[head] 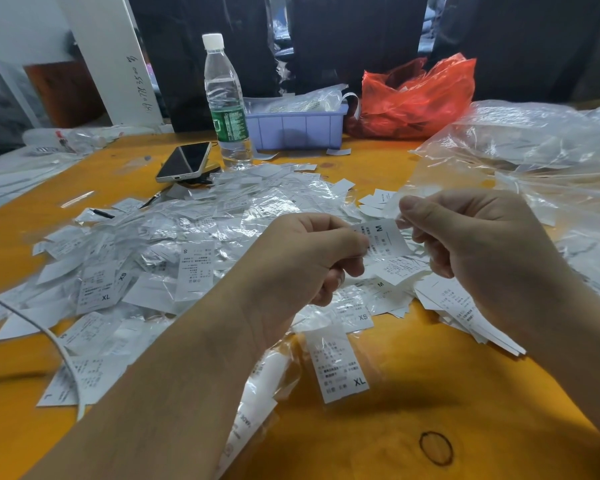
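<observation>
Over an orange table [413,393], both my hands hold one white size label marked M [383,239]. My left hand [305,258] pinches its left edge between thumb and curled fingers. My right hand [465,237] pinches the right edge, where a thin clear plastic sleeve [406,192] rises from the label. Below and to the left lies a large heap of white labels in clear sleeves [160,244], marked S, XS, XL. A single sleeved XL label [336,365] lies near me.
A water bottle [226,102] stands at the back beside a phone [184,162] and a purple tray [295,128]. A red plastic bag [416,95] sits behind, a big clear bag [520,150] at right, and a white cable [49,334] at left.
</observation>
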Tool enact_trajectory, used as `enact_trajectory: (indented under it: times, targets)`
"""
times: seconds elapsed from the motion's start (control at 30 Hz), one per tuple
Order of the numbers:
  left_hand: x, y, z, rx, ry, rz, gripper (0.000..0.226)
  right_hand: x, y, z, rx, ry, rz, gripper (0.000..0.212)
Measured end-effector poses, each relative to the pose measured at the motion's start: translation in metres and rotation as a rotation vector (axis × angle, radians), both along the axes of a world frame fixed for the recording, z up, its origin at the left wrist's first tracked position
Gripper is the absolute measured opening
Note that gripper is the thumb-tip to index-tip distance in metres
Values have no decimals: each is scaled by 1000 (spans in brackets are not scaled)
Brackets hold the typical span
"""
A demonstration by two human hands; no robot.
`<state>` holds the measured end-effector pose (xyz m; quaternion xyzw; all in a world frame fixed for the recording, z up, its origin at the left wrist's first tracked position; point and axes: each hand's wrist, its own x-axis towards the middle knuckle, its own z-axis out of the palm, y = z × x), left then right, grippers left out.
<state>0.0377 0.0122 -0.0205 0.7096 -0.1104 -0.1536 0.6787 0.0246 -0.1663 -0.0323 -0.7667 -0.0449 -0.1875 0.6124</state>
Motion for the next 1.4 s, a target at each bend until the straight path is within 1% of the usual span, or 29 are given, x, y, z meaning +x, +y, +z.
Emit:
enact_trajectory:
  times: [0.23, 0.53, 0.63, 0.87, 1.1, 1.23, 1.4]
  targets:
    - [0, 0, -1, 0, -3, -1, 11, 0, -1, 1, -9, 7, -38, 26]
    - [2, 0, -2, 29, 7, 33, 10, -5, 5, 4, -4, 45, 39, 28]
    - [2, 0, -2, 29, 9, 45, 10, -6, 6, 3, 12, 84, 61, 31]
    - [2, 0, -2, 39, -20, 54, 10, -3, 8, 3, 182, 259, 135, 18]
    - [1, 1, -2, 8, -48, 97, 14, -3, 7, 3, 224, 288, 154, 13]
    - [0, 0, -2, 29, -57, 69, 12, -4, 8, 2, 220, 290, 160, 21]
    - [0, -1, -3, 63, -20, 39, 9, -3, 9, 0, 253, 273, 163, 36]
